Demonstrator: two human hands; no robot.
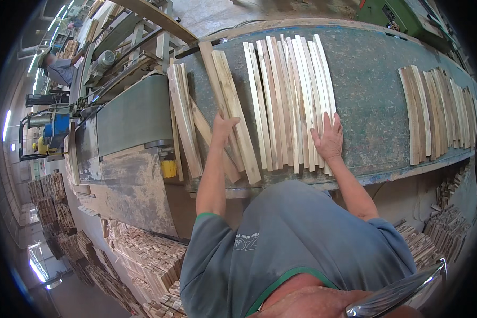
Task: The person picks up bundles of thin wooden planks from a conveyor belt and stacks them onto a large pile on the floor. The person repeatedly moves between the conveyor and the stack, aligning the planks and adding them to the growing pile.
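Note:
My left hand [223,129] grips a narrow wooden strip [212,75], its thumb reaching over a paler wooden strip [238,119] alongside. Both strips lie slanted on the worn green tabletop [365,119]. Beneath and left of that hand, another strip [202,121] lies askew near a few upright-lying strips [183,119]. My right hand [329,139] rests with fingers spread on the right edge of a row of wooden strips [288,103]. These lie side by side, some pale and some browner, with uneven ends.
A second row of wooden strips [437,115] lies at the table's right end. On the left is a machine with a wide grey belt [135,115]. Stacked wood pieces [147,250] stand below left. A green machine [405,24] stands beyond the table; another person [59,69] is far left.

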